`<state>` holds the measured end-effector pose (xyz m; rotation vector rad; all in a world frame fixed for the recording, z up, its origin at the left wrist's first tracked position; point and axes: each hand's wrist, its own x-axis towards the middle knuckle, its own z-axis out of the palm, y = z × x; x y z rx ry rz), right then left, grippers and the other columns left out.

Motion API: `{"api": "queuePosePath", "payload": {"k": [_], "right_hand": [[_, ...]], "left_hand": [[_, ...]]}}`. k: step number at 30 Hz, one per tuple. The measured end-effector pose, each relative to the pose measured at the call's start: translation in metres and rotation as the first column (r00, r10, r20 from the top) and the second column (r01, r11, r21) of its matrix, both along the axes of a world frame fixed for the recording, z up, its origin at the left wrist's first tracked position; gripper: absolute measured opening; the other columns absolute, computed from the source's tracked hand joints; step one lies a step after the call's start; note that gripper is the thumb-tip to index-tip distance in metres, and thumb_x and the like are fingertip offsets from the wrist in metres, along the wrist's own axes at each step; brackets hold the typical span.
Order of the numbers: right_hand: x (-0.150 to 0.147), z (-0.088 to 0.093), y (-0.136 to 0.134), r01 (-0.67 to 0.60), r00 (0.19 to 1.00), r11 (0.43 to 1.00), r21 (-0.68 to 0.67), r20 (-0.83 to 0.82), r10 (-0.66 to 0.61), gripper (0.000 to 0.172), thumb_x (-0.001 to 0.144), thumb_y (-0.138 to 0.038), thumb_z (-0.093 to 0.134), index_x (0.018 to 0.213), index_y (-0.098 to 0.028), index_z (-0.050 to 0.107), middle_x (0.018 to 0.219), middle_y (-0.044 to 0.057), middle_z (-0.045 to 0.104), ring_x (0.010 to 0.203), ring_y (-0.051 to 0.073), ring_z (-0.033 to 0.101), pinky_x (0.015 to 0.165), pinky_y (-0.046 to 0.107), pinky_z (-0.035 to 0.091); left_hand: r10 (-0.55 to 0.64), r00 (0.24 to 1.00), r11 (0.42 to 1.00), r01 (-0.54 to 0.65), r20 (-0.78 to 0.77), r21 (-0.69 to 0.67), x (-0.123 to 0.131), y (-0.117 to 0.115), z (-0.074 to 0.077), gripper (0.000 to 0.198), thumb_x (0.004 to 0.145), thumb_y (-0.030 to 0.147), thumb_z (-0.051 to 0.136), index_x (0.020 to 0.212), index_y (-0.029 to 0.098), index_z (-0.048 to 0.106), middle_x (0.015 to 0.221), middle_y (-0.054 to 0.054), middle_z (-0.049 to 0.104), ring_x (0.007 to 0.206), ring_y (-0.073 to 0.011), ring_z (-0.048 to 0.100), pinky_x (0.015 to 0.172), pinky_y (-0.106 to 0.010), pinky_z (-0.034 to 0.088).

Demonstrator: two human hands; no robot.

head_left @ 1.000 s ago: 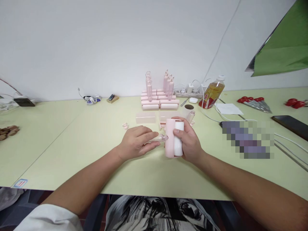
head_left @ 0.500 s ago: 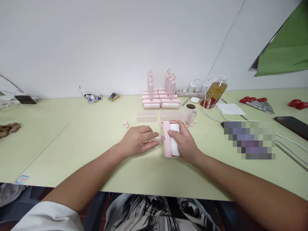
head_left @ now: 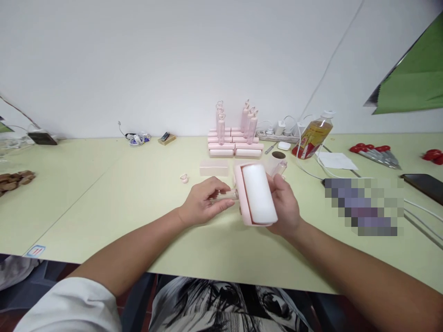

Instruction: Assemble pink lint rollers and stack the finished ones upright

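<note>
Roller (head_left: 259, 194), inside near edge of table (head_left: 194, 253): long axis slanting, top leftward; right hand (head_left: 288, 207) wrapped behind. Clear handle (head_left: 226, 196): pointing right; left hand (head_left: 203, 203) closed round.

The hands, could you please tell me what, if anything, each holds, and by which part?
The left hand holds a clear tube around its shaft; the right hand holds the pink-and-white roller by its right side, finger contact partly hidden.

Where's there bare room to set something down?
Widest: the pale green table between the left hand and brown chunky pieces. Smaller: between the held pink-and-white plastic roller and the near edge. Crowded: rear centre, with pink rollers, and the right, with an amber drink bottle.
</note>
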<state>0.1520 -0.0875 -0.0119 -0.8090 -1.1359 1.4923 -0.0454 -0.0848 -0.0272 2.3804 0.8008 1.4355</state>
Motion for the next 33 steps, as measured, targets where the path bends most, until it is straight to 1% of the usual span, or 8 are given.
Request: {"api": "queuePosePath", "payload": {"k": [6,10,13,18,23,27,30,33], "right_hand": [[0.000,-0.022,-0.001,-0.182,0.965,0.963,0.199,0.223,0.136,0.031,0.071,-0.038,0.076,0.096,-0.023,0.065,0.078,0.002,0.064,0.065,0.019,0.059,0.062,0.038,0.053],[-0.004,-0.030,0.001,-0.095,0.969,0.965,0.244,0.244,0.034,0.036,0.074,-0.039,0.075,0.105,-0.022,0.064,0.081,0.002,0.063,0.058,0.015,0.054,0.057,0.035,0.052],[-0.004,-0.024,0.003,-0.041,0.978,0.980,0.193,0.210,-0.001,0.038,0.077,-0.047,0.072,0.102,-0.020,0.063,0.083,0.004,0.063,0.055,0.014,0.053,0.047,0.032,0.049],[-0.004,-0.017,0.001,-0.073,0.986,0.993,0.098,0.160,0.056,0.047,0.082,-0.060,0.060,0.104,-0.019,0.054,0.096,0.009,0.066,0.053,0.012,0.056,0.042,0.030,0.050],[-0.002,-0.022,0.002,-0.098,0.989,0.986,0.133,0.123,0.082,0.041,0.080,-0.047,0.069,0.107,-0.023,0.050,0.094,0.003,0.063,0.051,0.010,0.053,0.039,0.027,0.048],[-0.001,-0.024,0.004,-0.048,0.996,0.967,0.250,0.081,0.028,0.031,0.077,-0.033,0.074,0.097,-0.024,0.052,0.094,0.000,0.060,0.051,0.008,0.053,0.039,0.024,0.047],[0.000,-0.023,0.005,0.050,0.999,0.941,0.334,0.002,-0.054,0.027,0.076,-0.026,0.075,0.087,-0.023,0.050,0.093,-0.002,0.059,0.051,0.007,0.056,0.042,0.024,0.049],[0.000,-0.024,0.005,0.119,0.993,0.921,0.371,-0.065,-0.102,0.025,0.077,-0.024,0.073,0.085,-0.023,0.050,0.093,-0.003,0.058,0.052,0.007,0.056,0.043,0.024,0.050]], "left_hand": [[-0.045,0.910,0.946,0.171,0.413,-0.274,0.022,-0.008,-0.011,0.019,0.092,0.035,0.055,0.091,0.019,0.046,0.077,0.001,0.057,0.059,-0.0078,0.054,0.054,-0.022,0.045],[-0.098,0.982,0.966,0.134,0.164,-0.221,0.020,-0.004,-0.009,0.013,0.091,0.031,0.056,0.090,0.018,0.053,0.085,-0.004,0.061,0.078,-0.0132,0.060,0.067,-0.027,0.050],[0.132,0.986,0.989,-0.138,-0.102,-0.055,0.002,0.008,0.000,0.017,0.090,0.032,0.055,0.088,0.017,0.062,0.087,-0.006,0.059,0.085,-0.0168,0.058,0.075,-0.032,0.049],[0.689,0.566,0.650,-0.759,-0.453,0.040,-0.045,0.034,0.015,0.034,0.085,0.040,0.055,0.106,0.017,0.067,0.110,-0.016,0.054,0.102,-0.0303,0.055,0.089,-0.047,0.045],[0.413,0.407,0.471,-0.861,-0.815,-0.191,-0.073,0.047,0.022,0.032,0.081,0.039,0.054,0.103,0.019,0.067,0.105,-0.015,0.062,0.094,-0.0306,0.060,0.075,-0.039,0.047],[0.325,0.688,0.518,-0.704,-0.649,-0.486,-0.061,0.042,0.022,0.016,0.080,0.032,0.057,0.077,0.016,0.059,0.078,-0.008,0.066,0.070,-0.0193,0.061,0.060,-0.028,0.044],[0.122,0.984,0.511,-0.173,-0.129,-0.842,-0.037,0.029,0.018,0.025,0.083,0.041,0.059,0.081,0.017,0.051,0.073,-0.003,0.066,0.056,-0.0124,0.059,0.052,-0.024,0.042],[-0.051,0.953,0.409,0.292,0.297,-0.864,-0.012,0.015,0.012,0.035,0.081,0.048,0.065,0.085,0.018,0.047,0.074,-0.002,0.066,0.056,-0.0122,0.063,0.052,-0.023,0.044]]}}
